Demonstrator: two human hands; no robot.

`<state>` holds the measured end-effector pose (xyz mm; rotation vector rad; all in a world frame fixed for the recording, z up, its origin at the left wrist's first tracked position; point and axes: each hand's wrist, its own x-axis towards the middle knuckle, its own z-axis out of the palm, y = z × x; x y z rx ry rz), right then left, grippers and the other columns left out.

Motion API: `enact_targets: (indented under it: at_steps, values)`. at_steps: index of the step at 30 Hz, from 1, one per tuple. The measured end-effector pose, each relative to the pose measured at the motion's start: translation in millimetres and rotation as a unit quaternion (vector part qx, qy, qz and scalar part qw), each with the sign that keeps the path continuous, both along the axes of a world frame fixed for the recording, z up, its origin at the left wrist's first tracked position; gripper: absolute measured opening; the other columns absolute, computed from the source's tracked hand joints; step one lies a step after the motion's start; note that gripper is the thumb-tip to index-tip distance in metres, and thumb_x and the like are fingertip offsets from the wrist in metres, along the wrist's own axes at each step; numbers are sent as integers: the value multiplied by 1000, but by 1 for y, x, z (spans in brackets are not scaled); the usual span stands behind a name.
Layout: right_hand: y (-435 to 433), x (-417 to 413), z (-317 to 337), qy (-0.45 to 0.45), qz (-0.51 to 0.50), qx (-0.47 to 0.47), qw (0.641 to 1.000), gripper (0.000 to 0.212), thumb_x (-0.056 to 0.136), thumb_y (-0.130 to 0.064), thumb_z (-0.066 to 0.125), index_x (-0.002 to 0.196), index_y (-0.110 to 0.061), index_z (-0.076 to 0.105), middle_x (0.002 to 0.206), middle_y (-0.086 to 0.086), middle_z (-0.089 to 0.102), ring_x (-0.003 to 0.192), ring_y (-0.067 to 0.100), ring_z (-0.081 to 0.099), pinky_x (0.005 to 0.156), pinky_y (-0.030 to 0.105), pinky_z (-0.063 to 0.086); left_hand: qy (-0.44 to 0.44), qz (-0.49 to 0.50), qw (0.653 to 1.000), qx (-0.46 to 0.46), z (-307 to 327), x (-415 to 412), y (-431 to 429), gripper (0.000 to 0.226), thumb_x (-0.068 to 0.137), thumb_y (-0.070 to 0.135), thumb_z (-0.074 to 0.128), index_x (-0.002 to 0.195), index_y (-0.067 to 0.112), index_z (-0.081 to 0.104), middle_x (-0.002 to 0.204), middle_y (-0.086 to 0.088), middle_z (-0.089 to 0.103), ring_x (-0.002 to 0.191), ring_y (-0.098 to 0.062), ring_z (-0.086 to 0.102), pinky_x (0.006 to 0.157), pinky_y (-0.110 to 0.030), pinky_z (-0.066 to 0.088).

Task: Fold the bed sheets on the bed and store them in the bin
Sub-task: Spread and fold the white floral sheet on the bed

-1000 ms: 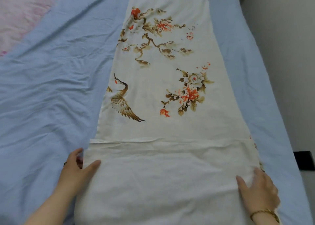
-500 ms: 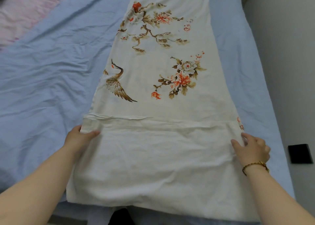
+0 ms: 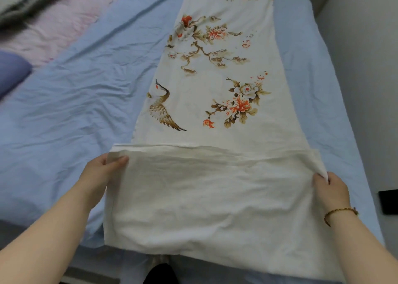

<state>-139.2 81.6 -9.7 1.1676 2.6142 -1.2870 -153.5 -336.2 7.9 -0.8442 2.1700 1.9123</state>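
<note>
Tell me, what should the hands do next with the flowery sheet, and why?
Probably carry the folded end forward again. The left hand and right hand each pinch a corner of the flap, and the flowery sheet stretches long and unfolded ahead.

head-worn view, downward over bed [image 3: 64, 115]

A home bedroom. A bed [image 3: 64, 111] spread with a crumpled pale blue sheet fills most of the view, its right edge running close along a plain light wall [image 3: 366, 68]. A long cream bed sheet [image 3: 215, 90] printed with flowers and a crane lies along it, and a fluffy pink blanket [image 3: 53, 25] covers the far left corner.
</note>
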Motion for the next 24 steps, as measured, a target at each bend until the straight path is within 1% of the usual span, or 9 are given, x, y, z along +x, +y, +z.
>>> enact_targets:
  at_steps: [4,7,10,13,14,16,19,22,24]
  values:
    - [15,40,19,64,-69,-62,994,17,94,-13,44,100,-4,56,94,13,51,86,22,44,71,28,37,15,-8,997,74,32,43,-11,32,92,5,45,74,13,70,64,5,72,58,-5,67,53,-13,53]
    - [17,82,40,76,-97,-153,980,19,96,-28,44,98,-15,58,113,12,54,99,25,48,81,27,43,12,7,997,72,53,89,-21,42,93,9,42,66,10,73,68,2,73,54,-4,66,51,-17,53]
    - [14,122,67,98,-90,-206,970,51,73,-63,57,88,-14,59,89,4,61,95,27,59,87,38,42,11,20,998,53,69,138,-30,24,95,14,43,83,11,64,73,-2,73,57,-7,66,56,-22,52]
    - [9,168,92,111,-115,-193,968,92,29,-84,65,84,-10,57,48,-12,64,49,-3,62,50,18,51,25,17,999,23,74,190,-37,23,94,9,45,83,7,65,73,-6,73,71,-21,64,61,-24,52]
    - [8,192,100,129,-129,-190,965,88,48,-78,66,91,-1,59,41,-15,60,38,-6,55,39,11,46,29,13,999,15,81,208,-39,23,93,7,46,82,7,66,77,-10,72,78,-25,61,68,-30,50]
    - [11,235,99,126,-137,-193,963,46,91,-29,53,103,15,55,35,-8,57,31,-5,49,32,6,37,14,0,1000,-19,81,237,-45,22,91,5,50,76,9,66,79,-13,68,83,-25,56,78,-37,41]
    - [1,303,81,62,-127,-171,975,29,92,-6,50,83,21,55,56,30,57,45,14,57,51,3,44,-50,-55,996,-50,73,289,-56,23,87,5,59,67,10,67,76,-10,68,82,-22,54,83,-33,35]
    - [-22,359,80,-19,-49,-165,985,26,84,-16,65,66,1,61,86,28,60,88,41,58,89,38,45,-99,-149,981,-79,59,333,-66,33,84,5,64,58,23,71,62,18,67,90,-16,55,88,-30,35]
    - [-30,378,92,-15,-43,-149,988,19,91,1,49,75,5,60,76,26,62,82,44,60,79,38,52,-76,-160,979,-97,61,347,-69,26,86,3,61,65,16,72,57,19,66,87,-18,57,86,-33,43]
